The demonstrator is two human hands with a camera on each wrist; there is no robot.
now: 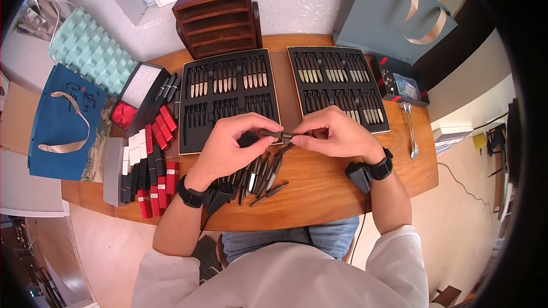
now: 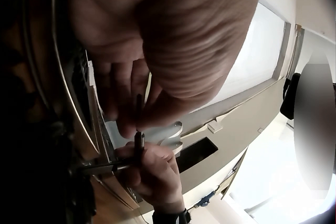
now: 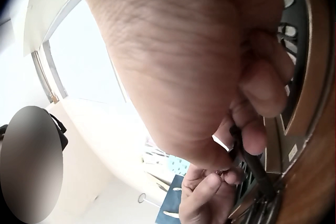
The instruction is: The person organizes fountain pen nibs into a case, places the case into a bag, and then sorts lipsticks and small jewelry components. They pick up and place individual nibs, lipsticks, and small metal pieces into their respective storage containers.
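Observation:
In the head view my left hand (image 1: pixel 228 142) and right hand (image 1: pixel 337 132) meet over the table, in front of two black trays. Between their fingertips lies a slim dark pen-like stick (image 1: pixel 273 134). My left thumb and fingers pinch one end, and the right fingers hold its other part, where a metallic band (image 2: pixel 139 139) shows in the left wrist view. A second dark stick (image 3: pixel 254 169) slants down from the right fingers in the right wrist view. Below the hands, several loose dark sticks (image 1: pixel 260 175), some with silvery ends, are heaped near my left wrist.
The left tray (image 1: pixel 192 144) and right tray (image 1: pixel 325 49) hold rows of similar sticks. Red boxes (image 1: pixel 171 177), white and black boxes stand at the left. A small wooden shelf (image 1: pixel 220 20) is behind. Metal tongs (image 1: pixel 409 131) lie near the right edge; gift bags flank the table.

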